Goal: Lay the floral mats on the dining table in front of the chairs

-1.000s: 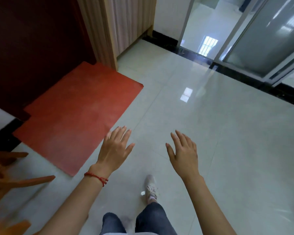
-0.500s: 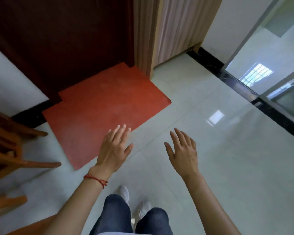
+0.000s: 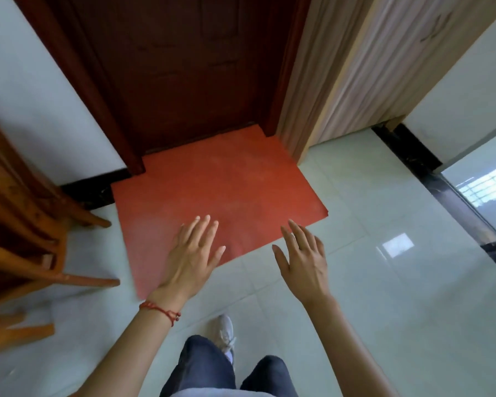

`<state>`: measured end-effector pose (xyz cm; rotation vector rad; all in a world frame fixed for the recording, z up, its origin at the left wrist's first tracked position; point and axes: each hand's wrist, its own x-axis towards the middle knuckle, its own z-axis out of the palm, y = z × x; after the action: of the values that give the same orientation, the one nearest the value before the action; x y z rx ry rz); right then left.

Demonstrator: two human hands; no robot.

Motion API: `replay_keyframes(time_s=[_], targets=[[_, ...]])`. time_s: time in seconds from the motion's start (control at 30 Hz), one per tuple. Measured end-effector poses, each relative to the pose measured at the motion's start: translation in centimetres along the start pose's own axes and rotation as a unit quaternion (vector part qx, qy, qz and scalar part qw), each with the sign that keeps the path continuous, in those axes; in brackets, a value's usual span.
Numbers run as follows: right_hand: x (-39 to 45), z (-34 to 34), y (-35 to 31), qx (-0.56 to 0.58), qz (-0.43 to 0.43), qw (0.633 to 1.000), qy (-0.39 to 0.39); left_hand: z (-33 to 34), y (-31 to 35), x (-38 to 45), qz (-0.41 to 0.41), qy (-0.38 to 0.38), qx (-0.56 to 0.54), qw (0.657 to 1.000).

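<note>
— On the left I see wooden chair legs [image 3: 69, 279] splayed out over the tiled floor [image 3: 384, 296], one rung ending just beside the left edge of the red doormat [image 3: 221, 193]. Could the person catch a foot there?

— I'd say so. A grey shoe [image 3: 226, 335] shows near the mat's near edge, and those legs jut into the walking space. A turn to the left made without looking could mean a trip.

— And the hands?

— The left hand [image 3: 192, 259], with a red string [image 3: 161, 309] at the wrist, hangs over the mat's near corner, fingers straight and spread, holding nothing. The right hand [image 3: 304, 262] is apart from it, over the tile by the mat's near right edge, also slack-fingered and bare.

— So where are the floral mats?

— Nowhere in sight, nor the dining table. Ahead there is only a dark door [image 3: 178, 67], and at far right a glass panel [image 3: 487, 190]. Nothing is laid yet, I judge. The floor is glossy too, so a quick step could slip.
</note>
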<state>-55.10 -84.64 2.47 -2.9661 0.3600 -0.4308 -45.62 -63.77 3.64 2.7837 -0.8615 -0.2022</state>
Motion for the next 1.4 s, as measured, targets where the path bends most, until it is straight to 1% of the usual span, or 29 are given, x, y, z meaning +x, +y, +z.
replay_keyframes(time_s=[0.1,0.23,0.37,0.5,0.67,0.87,1.0,1.13,1.27,1.4], targets=[[4.2,1.3,-1.4,0.023,-0.026,0.999,0.013,-0.8,-2.5,2.3,-0.029,0.005,0.002,1.0],[8.6,2.8,-3.4,0.04,-0.086,0.995,0.021,-1.9,-5.0,4.1,-0.07,0.009,0.007,0.997],[14.0,4.3,-5.1,0.063,-0.149,0.987,0.01,-2.9,-7.3,6.2,-0.126,0.026,0.01,0.992],[20.0,6.1,-7.1,0.08,-0.203,0.976,-0.017,-4.1,-9.4,8.7,-0.187,0.047,0.009,0.981],[27.0,7.3,-9.8,0.095,-0.264,0.959,-0.025,-5.8,-12.1,12.1,-0.254,0.068,0.005,0.965],[32.9,9.3,-13.9,0.113,-0.317,0.941,-0.024,-7.2,-15.7,14.6,-0.313,0.09,0.0,0.945],[36.3,11.0,-17.7,0.124,-0.339,0.932,-0.011,-8.4,-19.2,16.0,-0.335,0.093,0.003,0.938],[39.9,12.7,-22.2,0.126,-0.357,0.925,0.014,-9.9,-24.0,17.8,-0.337,0.107,0.009,0.935],[43.5,14.1,-27.4,0.133,-0.356,0.925,0.017,-12.1,-29.5,19.5,-0.339,0.113,0.029,0.934],[46.5,14.7,-32.0,0.134,-0.358,0.923,0.037,-14.5,-34.4,20.5,-0.338,0.128,0.039,0.931]])
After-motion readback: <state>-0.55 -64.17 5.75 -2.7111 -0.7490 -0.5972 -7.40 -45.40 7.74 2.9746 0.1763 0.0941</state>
